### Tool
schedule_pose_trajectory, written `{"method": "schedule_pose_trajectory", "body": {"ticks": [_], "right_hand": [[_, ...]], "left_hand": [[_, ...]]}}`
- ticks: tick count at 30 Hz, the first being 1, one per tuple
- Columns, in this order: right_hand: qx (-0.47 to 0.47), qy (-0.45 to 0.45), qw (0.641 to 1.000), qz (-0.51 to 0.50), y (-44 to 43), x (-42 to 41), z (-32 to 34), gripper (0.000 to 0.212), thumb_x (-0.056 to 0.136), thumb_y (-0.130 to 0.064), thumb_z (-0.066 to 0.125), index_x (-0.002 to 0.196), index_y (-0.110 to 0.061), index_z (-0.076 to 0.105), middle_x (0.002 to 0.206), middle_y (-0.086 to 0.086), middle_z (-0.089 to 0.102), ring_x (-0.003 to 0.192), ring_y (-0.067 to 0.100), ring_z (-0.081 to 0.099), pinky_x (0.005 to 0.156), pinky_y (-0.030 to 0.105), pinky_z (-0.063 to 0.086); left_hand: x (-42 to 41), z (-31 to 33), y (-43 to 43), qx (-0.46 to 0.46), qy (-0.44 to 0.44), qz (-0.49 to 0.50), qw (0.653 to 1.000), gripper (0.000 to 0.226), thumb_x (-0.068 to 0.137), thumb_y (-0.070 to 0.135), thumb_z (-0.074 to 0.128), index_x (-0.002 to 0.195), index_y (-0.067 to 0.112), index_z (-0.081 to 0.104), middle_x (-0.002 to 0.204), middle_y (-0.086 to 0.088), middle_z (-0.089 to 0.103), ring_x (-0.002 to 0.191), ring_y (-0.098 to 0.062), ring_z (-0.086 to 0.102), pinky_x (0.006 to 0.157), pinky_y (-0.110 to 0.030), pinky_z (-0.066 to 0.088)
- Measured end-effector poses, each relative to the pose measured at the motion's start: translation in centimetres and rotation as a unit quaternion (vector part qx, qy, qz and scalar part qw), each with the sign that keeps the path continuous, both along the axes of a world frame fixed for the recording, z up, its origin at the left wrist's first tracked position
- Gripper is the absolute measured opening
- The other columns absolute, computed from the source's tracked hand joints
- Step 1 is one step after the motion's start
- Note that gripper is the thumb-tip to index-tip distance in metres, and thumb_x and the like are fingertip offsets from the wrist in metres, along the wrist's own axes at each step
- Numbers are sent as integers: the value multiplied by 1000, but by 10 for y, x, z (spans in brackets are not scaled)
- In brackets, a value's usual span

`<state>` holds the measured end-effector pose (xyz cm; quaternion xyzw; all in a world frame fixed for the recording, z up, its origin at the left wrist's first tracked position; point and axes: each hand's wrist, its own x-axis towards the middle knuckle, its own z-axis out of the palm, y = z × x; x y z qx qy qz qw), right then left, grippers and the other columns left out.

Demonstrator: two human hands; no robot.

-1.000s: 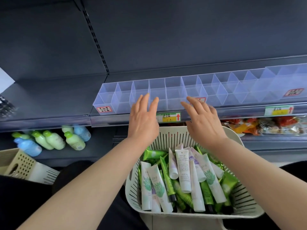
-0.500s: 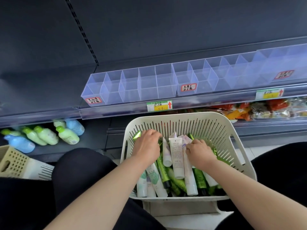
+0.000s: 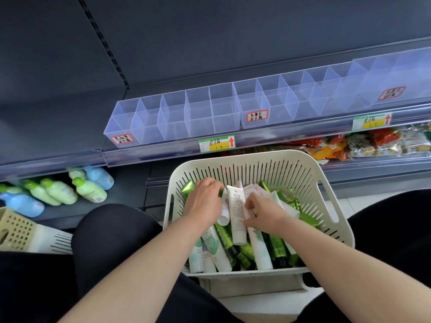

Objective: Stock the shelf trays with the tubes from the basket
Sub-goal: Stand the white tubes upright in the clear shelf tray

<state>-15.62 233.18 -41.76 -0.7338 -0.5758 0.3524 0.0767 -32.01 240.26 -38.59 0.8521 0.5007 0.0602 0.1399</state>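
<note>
In the slotted white plastic basket (image 3: 303, 173), glossy green and white tubes (image 3: 238, 217) lie heaped; the left hand (image 3: 205, 201) and right hand (image 3: 263, 212) curl among them, grips unclear. Clear trays (image 3: 177, 117) above.

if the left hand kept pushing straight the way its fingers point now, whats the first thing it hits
Probably the small white tube at its fingertips; the left hand points forward and right, down into the pile. Past that lies the larger white tube. Whether it already touches either cannot be told.
</note>
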Motion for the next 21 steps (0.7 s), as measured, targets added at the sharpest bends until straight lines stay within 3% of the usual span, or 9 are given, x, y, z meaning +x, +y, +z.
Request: {"method": "schedule_pose_trajectory", "body": {"ticks": [3, 6, 9, 12, 18, 20, 21], "right_hand": [[-33, -54, 997, 46, 1, 11, 6, 51, 78, -52, 67, 119, -28, 47, 103, -7, 57, 98, 13, 48, 79, 31, 45], [-28, -109, 990, 83, -4, 18, 11, 34, 88, -48, 55, 119, -33, 52, 128, -3, 44, 119, 21, 36, 97, 39, 37], [-20, -123, 986, 112, -7, 20, 8, 41, 97, -38, 42, 138, -40, 35, 151, -6, 24, 134, 27, 22, 109, 50, 23], [-32, -135, 981, 134, -6, 12, 3, 49, 98, -39, 37, 145, -42, 22, 155, -9, 16, 138, 28, 16, 110, 53, 18], [-29, -106, 986, 125, 5, 17, 22, 50, 84, -47, 62, 128, -40, 38, 135, -7, 39, 122, 22, 34, 103, 47, 27], [-20, -35, 994, 100, 5, 20, 29, 42, 83, -38, 68, 114, -35, 41, 120, -5, 50, 101, 17, 49, 88, 35, 43], [-19, 17, 997, 78, 4, 21, 31, 38, 83, -31, 70, 109, -32, 42, 111, -5, 53, 88, 14, 54, 74, 29, 49]], "left_hand": [[-3, 1, 2, 2, -3, 5, 1000, 41, 92, 10, 56, 129, 26, 54, 132, 8, 48, 123, -12, 40, 102, -27, 38], [-2, 0, 5, -1, -4, 7, 1000, 41, 92, 9, 55, 130, 25, 54, 133, 7, 47, 125, -13, 39, 103, -28, 37], [0, -2, 5, -3, -1, 4, 1000, 39, 94, 10, 53, 130, 24, 53, 134, 7, 47, 124, -13, 39, 101, -27, 37], [2, -3, 3, -6, 0, 3, 1000, 37, 94, 10, 53, 128, 24, 54, 132, 7, 47, 123, -13, 39, 98, -27, 38], [1, -1, 6, -11, -2, 12, 1000, 39, 93, 8, 55, 129, 24, 55, 133, 7, 47, 125, -14, 38, 104, -28, 36], [2, -2, 8, -20, 0, 15, 1000, 38, 93, 10, 54, 129, 24, 55, 134, 6, 48, 126, -14, 38, 104, -30, 38], [2, -2, 8, -28, 2, 17, 999, 37, 94, 12, 54, 129, 24, 55, 134, 6, 48, 126, -15, 39, 103, -30, 39]]}}
